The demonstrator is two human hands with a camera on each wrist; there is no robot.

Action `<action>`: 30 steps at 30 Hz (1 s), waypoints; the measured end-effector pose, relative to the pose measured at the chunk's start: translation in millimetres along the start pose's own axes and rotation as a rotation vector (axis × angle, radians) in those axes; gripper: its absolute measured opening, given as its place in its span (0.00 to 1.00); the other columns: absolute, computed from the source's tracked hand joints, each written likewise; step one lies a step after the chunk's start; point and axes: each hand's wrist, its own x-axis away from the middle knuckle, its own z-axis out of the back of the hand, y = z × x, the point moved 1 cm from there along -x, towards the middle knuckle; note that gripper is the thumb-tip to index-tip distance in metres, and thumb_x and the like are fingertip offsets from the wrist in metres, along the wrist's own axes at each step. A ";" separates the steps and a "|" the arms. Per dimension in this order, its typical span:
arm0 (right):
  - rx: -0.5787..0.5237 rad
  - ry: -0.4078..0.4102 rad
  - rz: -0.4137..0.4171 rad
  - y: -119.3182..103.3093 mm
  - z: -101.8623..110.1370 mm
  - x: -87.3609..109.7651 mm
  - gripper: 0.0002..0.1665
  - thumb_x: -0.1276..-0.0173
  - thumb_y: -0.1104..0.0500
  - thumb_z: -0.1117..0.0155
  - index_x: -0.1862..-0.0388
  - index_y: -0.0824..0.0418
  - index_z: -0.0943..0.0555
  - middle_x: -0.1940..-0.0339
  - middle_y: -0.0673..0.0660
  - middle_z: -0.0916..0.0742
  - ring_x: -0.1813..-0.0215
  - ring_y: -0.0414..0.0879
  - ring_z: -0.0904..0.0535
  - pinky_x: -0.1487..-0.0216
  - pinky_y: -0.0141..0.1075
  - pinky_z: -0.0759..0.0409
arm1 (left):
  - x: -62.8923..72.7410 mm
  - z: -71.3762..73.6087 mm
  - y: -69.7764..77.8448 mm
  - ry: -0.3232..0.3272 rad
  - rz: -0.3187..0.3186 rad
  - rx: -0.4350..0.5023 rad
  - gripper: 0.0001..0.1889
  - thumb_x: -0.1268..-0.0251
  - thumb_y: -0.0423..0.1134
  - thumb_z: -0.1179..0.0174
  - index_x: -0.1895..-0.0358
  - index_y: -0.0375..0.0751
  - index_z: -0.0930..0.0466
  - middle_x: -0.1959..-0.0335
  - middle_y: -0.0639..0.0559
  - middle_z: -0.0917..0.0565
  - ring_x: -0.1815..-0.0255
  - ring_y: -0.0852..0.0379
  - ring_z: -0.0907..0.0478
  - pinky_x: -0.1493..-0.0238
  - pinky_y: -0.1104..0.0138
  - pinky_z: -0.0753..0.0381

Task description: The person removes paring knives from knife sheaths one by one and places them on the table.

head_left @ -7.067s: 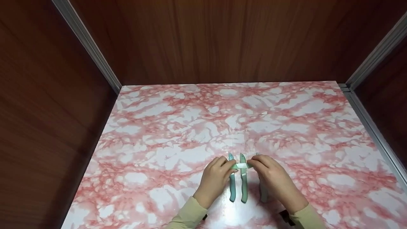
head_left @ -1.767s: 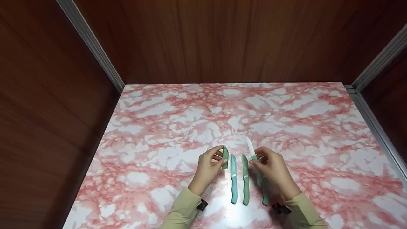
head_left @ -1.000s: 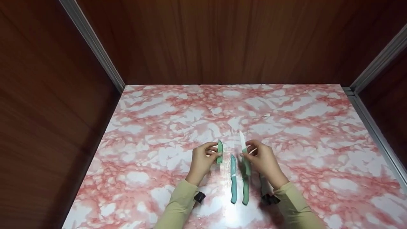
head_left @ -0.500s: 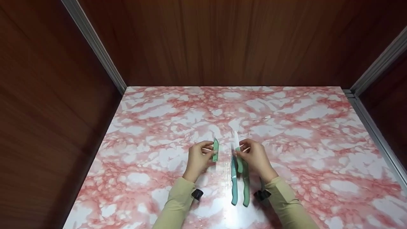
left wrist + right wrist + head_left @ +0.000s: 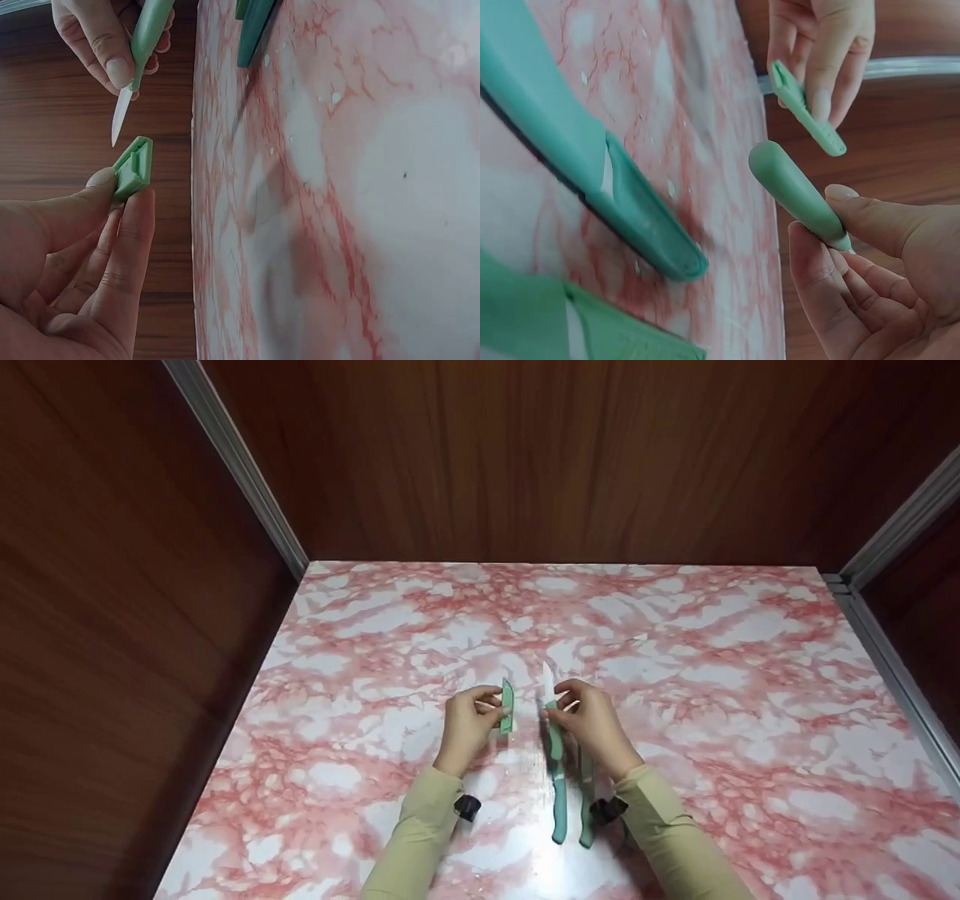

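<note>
Shifted left, bare knife point(image 5: 556, 741) juts forward, pinched by right hand point(image 5: 595, 722), while left hand point(image 5: 465, 727) pinches green sheath point(image 5: 508, 701).

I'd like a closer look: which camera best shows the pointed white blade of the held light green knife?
The left wrist view: the white blade appears close up, its tip clear. The head view shows it small; the right wrist view shows almost none, mainly the light green handle.

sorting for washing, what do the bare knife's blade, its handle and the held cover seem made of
Blade: white, smooth, no mirror shine; perhaps ceramic, though coated metal is possible.
Handle: probably plastic, satin, from its even green colour and soft sheen.
Cover: likely moulded plastic, fairly matte, with crisp edges and a hollow inside.
</note>
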 end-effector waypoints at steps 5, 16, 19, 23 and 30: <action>0.018 -0.014 -0.020 0.3 -7.7 -7.5 0.19 0.41 0.63 0.28 0.51 0.66 0.21 0.70 0.55 0.18 0.71 0.48 0.20 0.72 0.37 0.20 | -5.5 0.5 -4.7 0.020 -0.001 -0.019 0.14 0.45 0.26 0.33 0.54 0.32 0.17 0.69 0.48 0.19 0.71 0.56 0.19 0.70 0.68 0.17; 0.040 -0.037 -0.028 1.5 -19.2 -21.0 0.17 0.43 0.62 0.27 0.57 0.65 0.20 0.73 0.54 0.20 0.76 0.44 0.23 0.76 0.35 0.24 | -14.1 6.6 -18.3 0.044 -0.004 -0.079 0.11 0.46 0.27 0.32 0.58 0.32 0.16 0.71 0.48 0.18 0.73 0.57 0.19 0.72 0.68 0.18; 0.027 -0.047 -0.026 1.7 -22.7 -23.4 0.17 0.44 0.63 0.27 0.57 0.65 0.21 0.73 0.54 0.20 0.77 0.44 0.22 0.77 0.36 0.23 | -15.5 10.0 -21.7 0.063 -0.002 -0.118 0.10 0.46 0.29 0.30 0.59 0.33 0.15 0.71 0.48 0.17 0.72 0.57 0.20 0.71 0.68 0.19; -0.018 -0.061 -0.051 1.2 -27.0 -27.5 0.18 0.43 0.63 0.27 0.56 0.66 0.21 0.72 0.56 0.20 0.77 0.46 0.22 0.77 0.41 0.20 | -17.8 12.6 -25.9 0.077 0.001 -0.140 0.10 0.46 0.30 0.30 0.60 0.34 0.15 0.70 0.48 0.17 0.72 0.56 0.20 0.70 0.67 0.19; -0.072 -0.058 -0.108 2.3 -30.2 -35.9 0.14 0.41 0.64 0.29 0.58 0.66 0.21 0.72 0.58 0.19 0.76 0.48 0.20 0.75 0.44 0.19 | -24.5 10.7 -28.9 0.085 0.015 -0.156 0.10 0.45 0.29 0.31 0.59 0.33 0.15 0.70 0.47 0.17 0.71 0.56 0.20 0.69 0.66 0.19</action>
